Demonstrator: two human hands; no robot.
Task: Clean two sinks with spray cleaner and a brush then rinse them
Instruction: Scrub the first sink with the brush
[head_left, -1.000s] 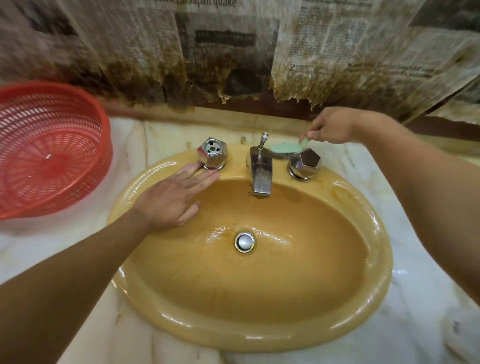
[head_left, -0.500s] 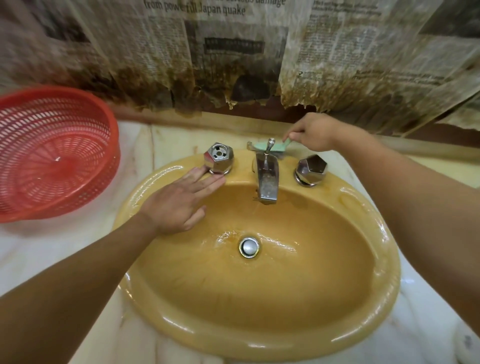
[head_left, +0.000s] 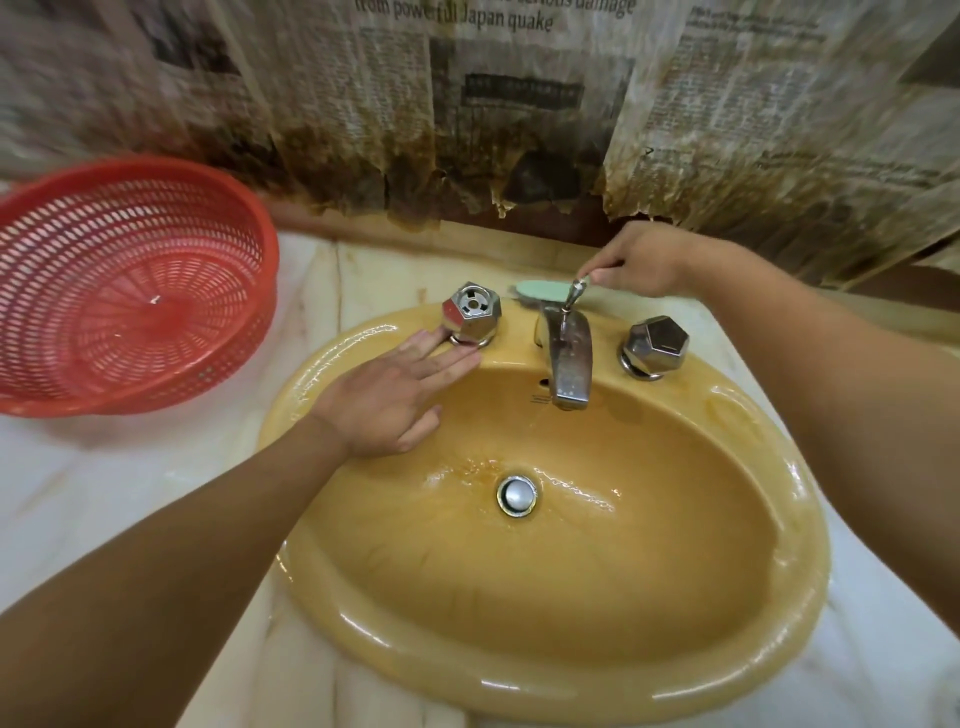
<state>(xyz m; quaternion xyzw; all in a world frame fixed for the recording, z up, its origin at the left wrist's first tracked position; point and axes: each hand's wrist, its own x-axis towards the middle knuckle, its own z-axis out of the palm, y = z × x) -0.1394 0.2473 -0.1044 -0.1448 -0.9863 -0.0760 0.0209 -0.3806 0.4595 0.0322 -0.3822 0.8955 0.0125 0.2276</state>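
A yellow oval sink (head_left: 779, 639) fills the middle of the view, wet, with a metal drain (head_left: 517, 495) at its bottom. My right hand (head_left: 641, 260) grips the handle of a pale green brush (head_left: 540, 290), whose head lies on the rim behind the chrome faucet (head_left: 569, 358). My left hand (head_left: 387, 400) rests flat, fingers straight, on the sink's left rim, its fingertips touching the base of the left tap knob (head_left: 471, 310). The right tap knob (head_left: 655, 345) stands untouched.
A red plastic mesh basket (head_left: 124, 291) stands on the marble counter (head_left: 78, 493) to the left of the sink. Stained, torn newspaper (head_left: 467, 104) covers the wall behind.
My right hand has slid the brush leftward along the back rim, from behind the right knob to behind the faucet. My left hand has stayed on the left rim.
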